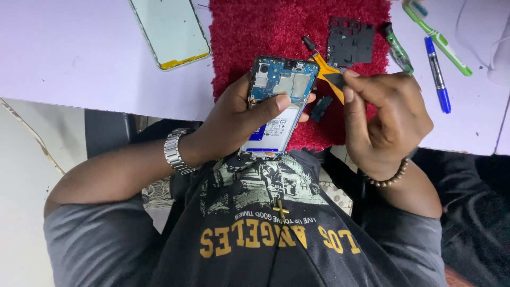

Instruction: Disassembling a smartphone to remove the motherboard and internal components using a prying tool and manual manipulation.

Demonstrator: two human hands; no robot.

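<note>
- The left hand [239, 119] gripped an opened phone [276, 103] from behind, thumb pressed across its exposed insides — blue circuit board at the top, white battery below.
- The right hand [385, 114] was curled, pinching a small dark pick [336, 81] between thumb and forefinger, just beside the phone's upper right edge.
- An orange-handled tool [321, 64] lay on the red mat [239, 32], its handle running under the pick; whether the hand touched it I could not tell.
- The phone was held above the near edge of the mat, close to the person's chest.
- A black inner plate [349, 42] rested on the mat farther back.
- The pale green back cover [170, 31] lay on the white table [69, 58], left of the mat.
- To the right — a blue pen [438, 74] and green-handled tools [438, 40].
</note>
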